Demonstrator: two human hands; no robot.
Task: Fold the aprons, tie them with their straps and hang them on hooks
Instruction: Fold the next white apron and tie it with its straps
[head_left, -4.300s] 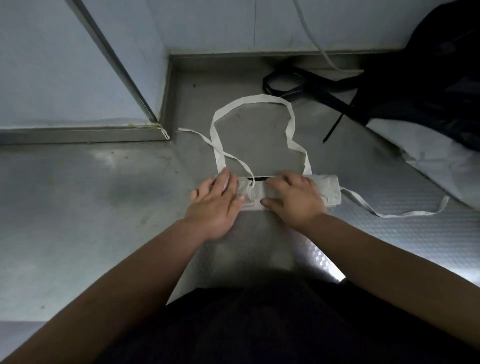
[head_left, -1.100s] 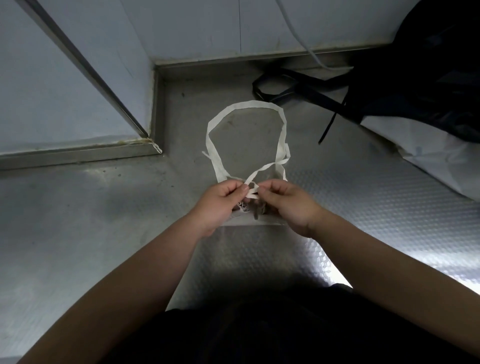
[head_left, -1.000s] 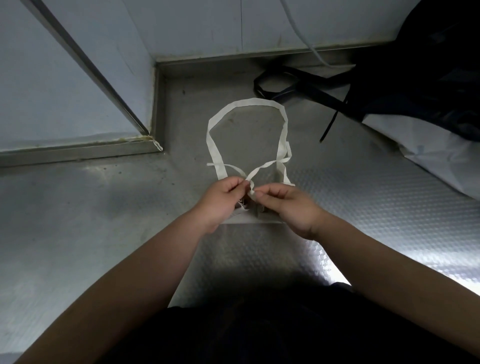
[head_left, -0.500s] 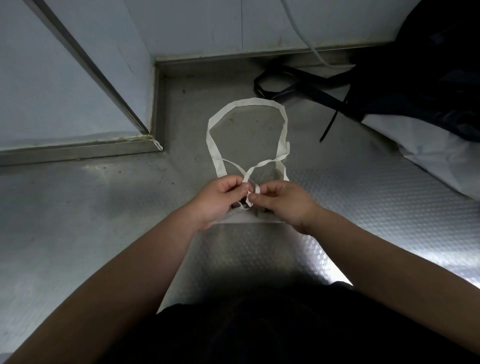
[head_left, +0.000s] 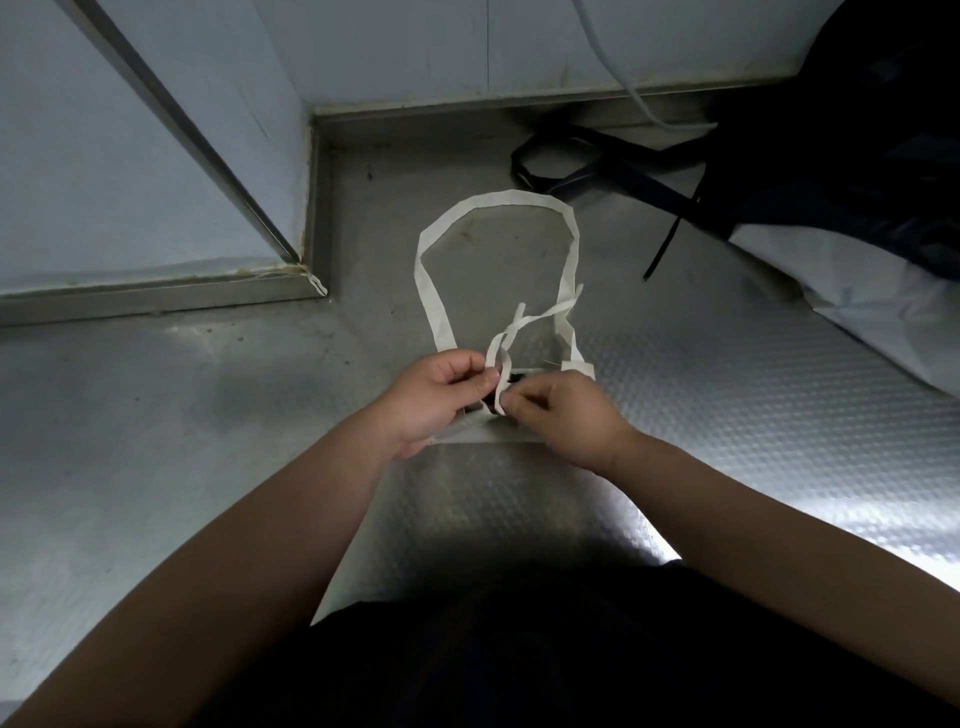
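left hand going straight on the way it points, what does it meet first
Likely the right hand, just past the thin white fabric strap that the left hand pinches; depth is unclear.

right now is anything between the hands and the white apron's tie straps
Nothing visible does. The left hand and right hand both pinch the tie straps above the folded white apron. The black straps lie apart, farther back on the right. No hook is in view.
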